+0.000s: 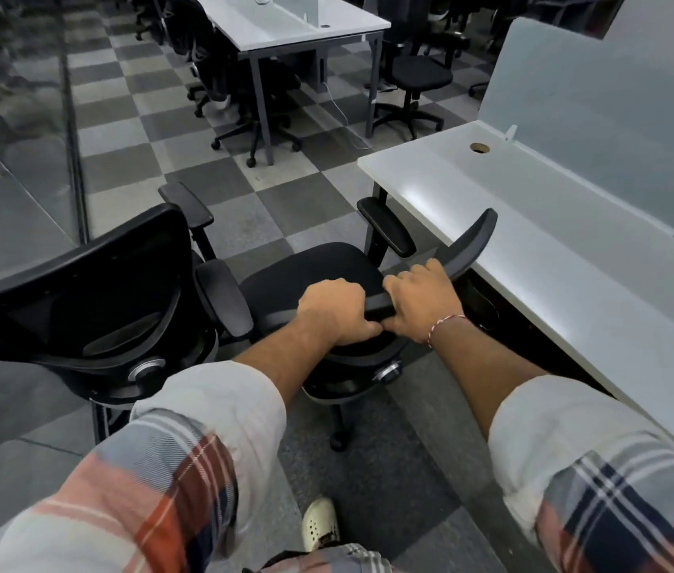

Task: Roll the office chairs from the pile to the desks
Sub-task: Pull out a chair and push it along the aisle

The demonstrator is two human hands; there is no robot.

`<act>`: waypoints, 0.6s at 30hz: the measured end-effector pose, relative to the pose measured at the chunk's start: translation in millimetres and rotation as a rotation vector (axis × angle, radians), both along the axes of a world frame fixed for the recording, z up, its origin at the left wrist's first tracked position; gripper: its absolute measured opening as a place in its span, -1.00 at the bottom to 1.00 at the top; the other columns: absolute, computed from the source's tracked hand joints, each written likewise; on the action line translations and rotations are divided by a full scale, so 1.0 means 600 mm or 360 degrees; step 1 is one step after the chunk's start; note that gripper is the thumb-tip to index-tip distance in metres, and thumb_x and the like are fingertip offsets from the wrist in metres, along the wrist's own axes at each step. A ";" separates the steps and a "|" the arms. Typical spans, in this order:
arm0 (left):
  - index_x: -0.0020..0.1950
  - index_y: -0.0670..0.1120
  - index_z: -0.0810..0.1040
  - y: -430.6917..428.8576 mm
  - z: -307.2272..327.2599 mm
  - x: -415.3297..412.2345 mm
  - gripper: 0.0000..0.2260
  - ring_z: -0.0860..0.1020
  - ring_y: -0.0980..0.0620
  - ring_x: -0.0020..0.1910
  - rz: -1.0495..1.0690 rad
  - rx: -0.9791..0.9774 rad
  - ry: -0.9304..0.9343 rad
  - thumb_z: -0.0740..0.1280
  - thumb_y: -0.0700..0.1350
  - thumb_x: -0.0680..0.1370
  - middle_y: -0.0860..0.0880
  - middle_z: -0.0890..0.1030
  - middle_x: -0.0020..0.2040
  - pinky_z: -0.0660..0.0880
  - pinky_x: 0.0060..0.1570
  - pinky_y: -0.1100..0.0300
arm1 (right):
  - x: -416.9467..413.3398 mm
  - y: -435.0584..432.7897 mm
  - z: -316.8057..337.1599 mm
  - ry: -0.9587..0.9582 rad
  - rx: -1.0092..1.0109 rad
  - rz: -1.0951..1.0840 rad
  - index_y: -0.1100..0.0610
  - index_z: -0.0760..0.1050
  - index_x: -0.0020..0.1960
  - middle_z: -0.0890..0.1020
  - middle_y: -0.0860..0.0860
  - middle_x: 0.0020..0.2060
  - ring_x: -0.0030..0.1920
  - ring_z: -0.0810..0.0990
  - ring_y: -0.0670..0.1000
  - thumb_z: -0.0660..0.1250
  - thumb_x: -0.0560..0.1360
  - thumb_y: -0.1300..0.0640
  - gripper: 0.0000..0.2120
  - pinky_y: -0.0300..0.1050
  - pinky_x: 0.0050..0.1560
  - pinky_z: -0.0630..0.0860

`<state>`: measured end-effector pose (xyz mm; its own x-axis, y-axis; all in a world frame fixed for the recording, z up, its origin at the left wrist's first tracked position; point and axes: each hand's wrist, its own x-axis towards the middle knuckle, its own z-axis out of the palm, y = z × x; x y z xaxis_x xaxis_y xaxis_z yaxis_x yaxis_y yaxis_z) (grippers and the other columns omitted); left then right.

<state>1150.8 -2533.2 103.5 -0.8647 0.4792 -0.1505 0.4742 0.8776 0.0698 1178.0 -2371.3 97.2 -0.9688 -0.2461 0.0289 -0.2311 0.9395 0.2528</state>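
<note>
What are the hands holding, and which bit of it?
The black office chair, by the top edge of its backrest. The left hand and right hand sit side by side there, both curled over it.

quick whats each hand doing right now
left hand: closed, gripping the top edge of the chair backrest.
right hand: closed, gripping the same backrest edge, right next to the left hand.

The left hand [337, 310] and right hand [422, 301] cover the middle of the office chair's backrest [473, 237]. Its base hides beneath the seat [318, 270], with one caster [338, 442] showing. The neighbouring chair [79, 291] runs off the left edge.
</note>
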 end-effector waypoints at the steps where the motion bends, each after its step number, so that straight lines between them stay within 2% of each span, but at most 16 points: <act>1: -0.20 0.02 0.44 -0.005 -0.002 0.010 -0.64 0.53 -0.01 -0.24 -0.0012 0.0007 0.0010 0.34 0.31 0.44 0.07 0.49 -0.27 0.47 -0.23 0.10 | 0.010 -0.008 0.000 0.0002 0.0000 0.0013 0.00 0.43 -0.09 0.59 -0.03 -0.23 -0.11 0.54 0.08 0.34 0.35 -0.31 -0.60 0.03 0.03 0.30; 6: -0.11 0.05 0.48 -0.035 -0.008 0.072 -0.70 0.49 -0.01 -0.24 -0.0047 -0.0019 0.0094 0.36 0.26 0.46 0.10 0.46 -0.27 0.41 -0.22 0.12 | 0.074 -0.038 0.002 0.0024 -0.0017 0.0014 0.01 0.38 -0.10 0.59 -0.01 -0.23 -0.10 0.55 0.09 0.36 0.37 -0.26 -0.63 0.02 0.01 0.26; 9: -0.11 0.05 0.51 -0.053 -0.008 0.106 -0.72 0.50 -0.01 -0.24 -0.0027 -0.0037 0.0120 0.36 0.24 0.44 0.10 0.44 -0.30 0.44 -0.24 0.11 | 0.108 -0.057 0.003 0.0031 -0.0038 0.0017 0.02 0.31 -0.11 0.60 0.00 -0.22 -0.09 0.55 0.10 0.36 0.38 -0.21 -0.64 0.03 0.02 0.28; 18: -0.25 0.08 0.42 -0.088 0.002 0.183 -0.73 0.51 0.04 -0.32 -0.0202 -0.0072 0.0191 0.33 0.25 0.44 0.10 0.49 -0.33 0.42 -0.30 0.13 | 0.203 -0.084 -0.001 0.0060 -0.0010 -0.0015 0.04 0.30 -0.13 0.61 -0.01 -0.26 -0.17 0.57 0.09 0.34 0.40 -0.26 -0.60 0.02 -0.04 0.29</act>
